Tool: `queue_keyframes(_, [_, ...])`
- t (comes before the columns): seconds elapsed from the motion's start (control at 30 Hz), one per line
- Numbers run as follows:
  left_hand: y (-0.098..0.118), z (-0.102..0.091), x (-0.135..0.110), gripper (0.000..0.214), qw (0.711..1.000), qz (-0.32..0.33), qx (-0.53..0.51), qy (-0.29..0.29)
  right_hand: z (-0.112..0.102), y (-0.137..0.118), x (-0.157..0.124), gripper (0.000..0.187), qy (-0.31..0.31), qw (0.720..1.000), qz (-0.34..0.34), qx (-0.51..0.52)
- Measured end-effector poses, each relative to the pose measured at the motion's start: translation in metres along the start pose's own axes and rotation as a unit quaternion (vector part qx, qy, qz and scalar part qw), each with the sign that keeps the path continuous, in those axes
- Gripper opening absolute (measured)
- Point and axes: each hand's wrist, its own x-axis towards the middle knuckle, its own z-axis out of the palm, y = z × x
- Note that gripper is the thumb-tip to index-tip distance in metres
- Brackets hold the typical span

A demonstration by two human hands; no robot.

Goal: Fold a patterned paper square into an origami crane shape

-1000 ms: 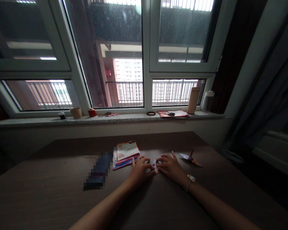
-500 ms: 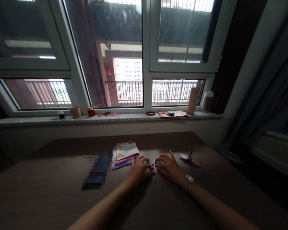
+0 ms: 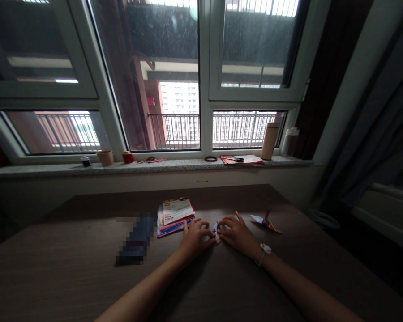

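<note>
Between my two hands, low over the brown table, is a small folded piece of printed paper. My left hand grips its left side with thumb and fingers pinched. On the other side my right hand pinches the paper too, its index finger raised, with a bracelet at the wrist. The fingertips hide much of the paper's shape. A folded paper crane lies to the right of my right hand. Beyond my left hand sits a stack of printed sheets with red and blue edges.
A dark, pixelated object lies left of the stack. Along the windowsill stand a paper cup, a red jar, a dark ring, scissors on papers, a tan flask and a pale bottle.
Hardly anything differs. The raised finger of my right hand has shifted slightly to the left; both hands stay on the small folded paper.
</note>
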Motion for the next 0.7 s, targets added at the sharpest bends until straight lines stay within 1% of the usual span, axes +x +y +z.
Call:
queue_keyframes(0.27, [0.0022, -0.0031, 0.0001, 0.013, 1.0, -0.009, 0.005, -0.009, -0.0006, 0.002, -0.0001, 0.02, -0.008, 0.999, 0.016, 0.032])
queue_keyframes(0.7, [0.0031, -0.0041, -0.0011, 0.016, 1.0, -0.011, 0.012, -0.008, -0.0004, 0.004, -0.0014, 0.021, -0.014, 0.999, 0.021, 0.043])
